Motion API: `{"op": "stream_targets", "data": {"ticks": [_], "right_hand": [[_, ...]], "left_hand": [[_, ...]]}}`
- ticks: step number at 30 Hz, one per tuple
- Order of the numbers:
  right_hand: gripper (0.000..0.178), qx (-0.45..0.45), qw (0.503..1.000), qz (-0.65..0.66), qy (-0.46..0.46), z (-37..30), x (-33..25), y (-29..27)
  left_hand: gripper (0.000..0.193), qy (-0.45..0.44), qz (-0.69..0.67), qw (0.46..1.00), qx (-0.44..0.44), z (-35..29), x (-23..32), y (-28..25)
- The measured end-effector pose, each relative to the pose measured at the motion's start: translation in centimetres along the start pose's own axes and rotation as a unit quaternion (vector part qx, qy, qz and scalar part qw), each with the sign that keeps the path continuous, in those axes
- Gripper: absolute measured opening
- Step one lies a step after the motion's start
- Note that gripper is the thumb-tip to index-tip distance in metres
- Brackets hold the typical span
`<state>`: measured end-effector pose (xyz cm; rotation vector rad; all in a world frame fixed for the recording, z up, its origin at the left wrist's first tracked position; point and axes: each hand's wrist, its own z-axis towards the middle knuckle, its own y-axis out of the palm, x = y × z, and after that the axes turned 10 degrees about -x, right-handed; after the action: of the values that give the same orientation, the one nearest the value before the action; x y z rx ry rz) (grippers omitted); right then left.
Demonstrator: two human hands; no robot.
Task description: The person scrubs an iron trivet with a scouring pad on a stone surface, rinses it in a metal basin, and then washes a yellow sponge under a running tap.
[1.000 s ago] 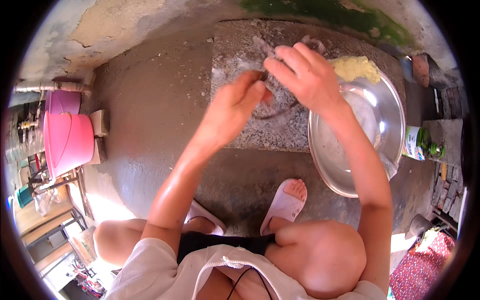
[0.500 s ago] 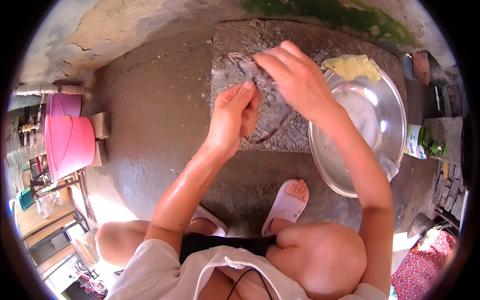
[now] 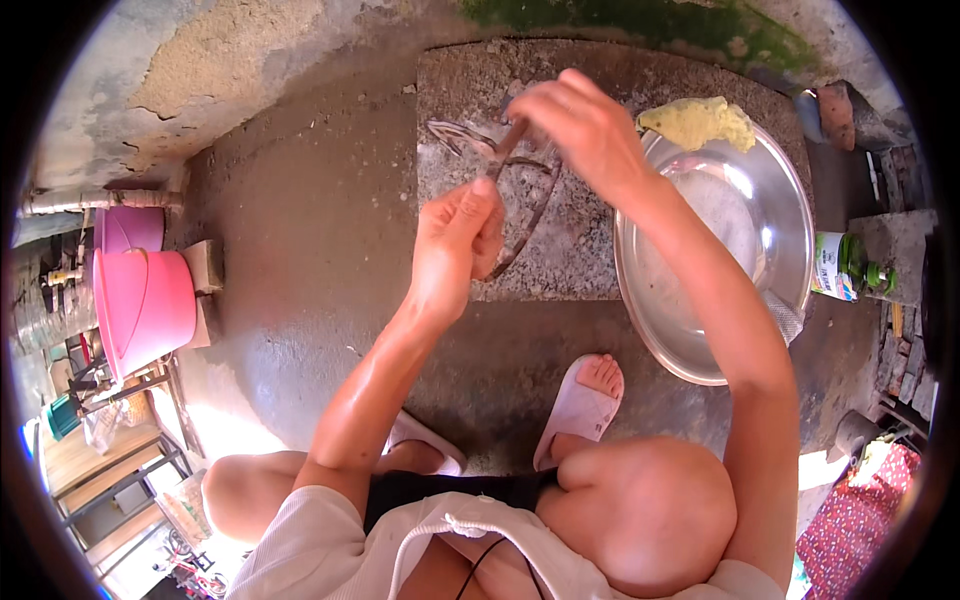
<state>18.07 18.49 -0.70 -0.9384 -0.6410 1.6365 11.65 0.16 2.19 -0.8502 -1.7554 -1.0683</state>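
left hand (image 3: 455, 242): closed, thumb tip pressing down on a dark brown strap (image 3: 507, 150), the curled fingers mostly hidden behind the thumb. right hand (image 3: 590, 135): fingers bent over the strap's upper end, smeared by motion blur (can't tell if they're gripping or only touching). strap sits over the stone slab (image 3: 585, 270), short stretch slanting between the two hands; thin loops show to the left of that stretch, and a longer curved length runs down the right, passing close by the left hand. exact ends hard to make out, and what the loops belong to is unclear.

steel basin (image 3: 790, 225) to the right, overlapping the slab's edge, partly covered by the right forearm; whitish stuff inside, can't say what. yellow cloth (image 3: 700, 123) hangs on its far rim. mesh piece (image 3: 785, 315) at the near right rim, partly behind the forearm. green bottle (image 3: 840, 265) just right of the basin, label too small to bother with. pink bucket (image 3: 148, 305) on the far left, blocking part of a purple bucket (image 3: 133, 228). red patterned fabric (image 3: 860, 520) lower right, cut off by the lens rim.
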Motion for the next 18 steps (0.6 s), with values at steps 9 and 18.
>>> {"op": "stream_targets", "data": {"ticks": [9, 18], "right_hand": [[0.036, 0.094, 0.936, 0.195, 0.276, -2.4, 1.6, -1.3], [0.044, -0.089, 0.901, 0.126, 0.406, -0.9, 0.4, 2.7]], "left_hand": [[0.036, 0.039, -0.125, 0.991, 0.040, 0.0, 0.7, -1.8], [0.041, 0.059, -0.103, 0.993, -0.026, -0.9, 1.3, 1.5]]}}
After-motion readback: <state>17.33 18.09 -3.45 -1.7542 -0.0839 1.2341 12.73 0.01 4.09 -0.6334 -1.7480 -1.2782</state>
